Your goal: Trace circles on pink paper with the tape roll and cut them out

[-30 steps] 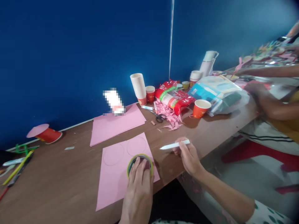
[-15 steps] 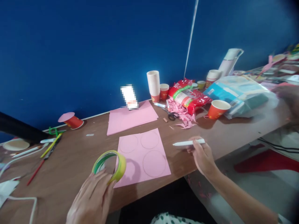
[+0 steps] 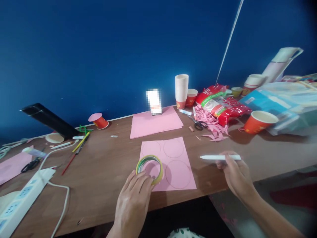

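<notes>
A yellow-green roll of tape [image 3: 158, 177] is gripped by my left hand [image 3: 135, 195] at its near side. The roll is over the lower left part of a pink paper sheet [image 3: 183, 185] on the table; I cannot tell whether it touches the sheet. Three drawn circles show on the sheet, at upper left, upper right and lower right. To the right of the sheet, my right hand [image 3: 236, 172] holds a white pen [image 3: 210, 157] above the table, its tip toward the left.
Pink sheets [image 3: 156, 124] lie behind, with a blurred-out bright object on them. Stacked paper cups [image 3: 181, 89], scissors [image 3: 200, 125], pink paper scraps [image 3: 213, 127], a red packet [image 3: 223, 105] and an orange cup [image 3: 260, 122] stand right. A power strip [image 3: 27, 195] and black cylinder [image 3: 49, 119] are left.
The tape roll in my left hand has moved right and lies flatter over the pink sheet. My right hand still holds the pen. The view has turned left.
</notes>
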`<state>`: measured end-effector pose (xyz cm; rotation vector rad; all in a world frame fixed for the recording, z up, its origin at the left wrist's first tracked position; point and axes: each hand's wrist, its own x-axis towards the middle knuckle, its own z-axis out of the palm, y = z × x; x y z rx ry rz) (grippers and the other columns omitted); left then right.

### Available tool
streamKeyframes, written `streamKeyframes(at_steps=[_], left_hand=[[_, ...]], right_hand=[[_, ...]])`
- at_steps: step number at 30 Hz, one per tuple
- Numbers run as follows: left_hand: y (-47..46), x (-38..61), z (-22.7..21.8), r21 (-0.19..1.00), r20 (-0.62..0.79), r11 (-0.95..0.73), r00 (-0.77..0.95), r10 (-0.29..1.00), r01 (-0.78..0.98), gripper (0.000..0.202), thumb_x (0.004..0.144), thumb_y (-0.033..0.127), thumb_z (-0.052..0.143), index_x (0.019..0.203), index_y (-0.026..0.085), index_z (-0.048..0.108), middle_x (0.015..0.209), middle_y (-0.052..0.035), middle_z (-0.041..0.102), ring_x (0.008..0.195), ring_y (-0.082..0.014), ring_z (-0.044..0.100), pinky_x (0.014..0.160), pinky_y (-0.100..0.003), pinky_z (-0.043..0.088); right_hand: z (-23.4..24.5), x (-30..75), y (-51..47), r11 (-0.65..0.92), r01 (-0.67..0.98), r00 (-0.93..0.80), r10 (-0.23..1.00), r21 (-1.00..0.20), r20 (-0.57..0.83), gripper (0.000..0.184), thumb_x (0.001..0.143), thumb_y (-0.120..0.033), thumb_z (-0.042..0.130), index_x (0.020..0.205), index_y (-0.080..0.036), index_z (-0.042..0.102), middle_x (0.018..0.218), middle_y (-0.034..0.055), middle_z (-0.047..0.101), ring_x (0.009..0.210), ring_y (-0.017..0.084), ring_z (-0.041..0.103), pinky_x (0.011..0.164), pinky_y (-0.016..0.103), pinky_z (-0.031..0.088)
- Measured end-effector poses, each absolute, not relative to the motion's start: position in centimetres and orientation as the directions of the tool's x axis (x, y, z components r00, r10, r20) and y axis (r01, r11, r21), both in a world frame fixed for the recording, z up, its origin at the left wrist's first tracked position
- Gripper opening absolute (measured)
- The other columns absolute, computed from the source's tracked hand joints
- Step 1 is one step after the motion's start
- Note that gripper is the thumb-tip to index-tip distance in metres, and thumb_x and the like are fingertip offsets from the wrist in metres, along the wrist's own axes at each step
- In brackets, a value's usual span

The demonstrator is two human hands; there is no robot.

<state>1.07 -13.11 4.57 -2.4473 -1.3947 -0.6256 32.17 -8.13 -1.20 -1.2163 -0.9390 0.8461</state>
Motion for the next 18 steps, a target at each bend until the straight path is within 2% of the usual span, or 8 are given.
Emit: streamKeyframes(at_steps=[6, 10, 12, 15, 18], left_hand=[[-13.0, 0.4, 2.8, 0.001, 0.423, -0.482, 0.436, 0.794, 0.876, 0.018, 0.082, 0.01, 0.048, 0.096, 0.018, 0.057, 0.092, -0.0063, 0.064, 0.096, -0.0218, 0.058, 0.096, -0.044, 0.039], [-12.9, -0.2, 2.7, 0.046, 0.459, -0.478, 0.406, 0.79, 0.877, 0.029, 0.082, 0.014, 0.051, 0.11, 0.017, 0.052, 0.108, -0.0094, 0.061, 0.106, -0.023, 0.053, 0.098, -0.043, 0.038], [-13.3, -1.0, 2.7, 0.098, 0.487, -0.417, 0.322, 0.812, 0.904, 0.032, 0.082, 0.018, 0.052, 0.114, 0.017, 0.049, 0.113, -0.0102, 0.059, 0.109, -0.024, 0.052, 0.097, -0.043, 0.039], [-14.5, -2.4, 2.2, 0.208, 0.509, -0.27, 0.132, 0.851, 0.94, 0.028, 0.083, 0.024, 0.051, 0.11, 0.018, 0.05, 0.106, -0.0104, 0.06, 0.101, -0.0239, 0.055, 0.086, -0.04, 0.046], [-15.9, -3.5, 1.3, 0.223, 0.466, -0.23, 0.103, 0.879, 0.947, 0.023, 0.084, 0.029, 0.051, 0.105, 0.02, 0.052, 0.1, -0.0084, 0.062, 0.094, -0.0229, 0.058, 0.081, -0.038, 0.048]], right_hand=[[-1.6, 32.4, -8.1, 0.146, -0.055, 0.357, 0.927, -0.988, 0.117, 0.021, 0.084, -0.04, 0.054, 0.084, -0.019, 0.055, 0.065, -0.0008, 0.057, 0.057, 0.013, 0.053, 0.052, 0.023, 0.042], [-1.6, 32.5, -8.1, 0.141, -0.046, 0.365, 0.924, -0.989, 0.115, 0.019, 0.084, -0.038, 0.054, 0.084, -0.019, 0.056, 0.064, -0.0008, 0.057, 0.056, 0.013, 0.053, 0.051, 0.024, 0.043], [-1.6, 32.5, -8.2, 0.147, -0.061, 0.366, 0.923, -0.987, 0.115, 0.018, 0.083, -0.038, 0.055, 0.085, -0.02, 0.056, 0.065, -0.0006, 0.058, 0.056, 0.014, 0.053, 0.05, 0.024, 0.043], [-1.6, 32.5, -8.2, 0.162, -0.101, 0.365, 0.924, -0.982, 0.115, 0.018, 0.082, -0.038, 0.056, 0.085, -0.02, 0.057, 0.064, -0.0013, 0.057, 0.056, 0.013, 0.054, 0.051, 0.023, 0.044], [-1.5, 32.4, -7.9, 0.169, -0.109, 0.366, 0.923, -0.98, 0.118, 0.017, 0.082, -0.037, 0.057, 0.084, -0.019, 0.057, 0.063, -0.0017, 0.057, 0.057, 0.012, 0.054, 0.05, 0.021, 0.044]])
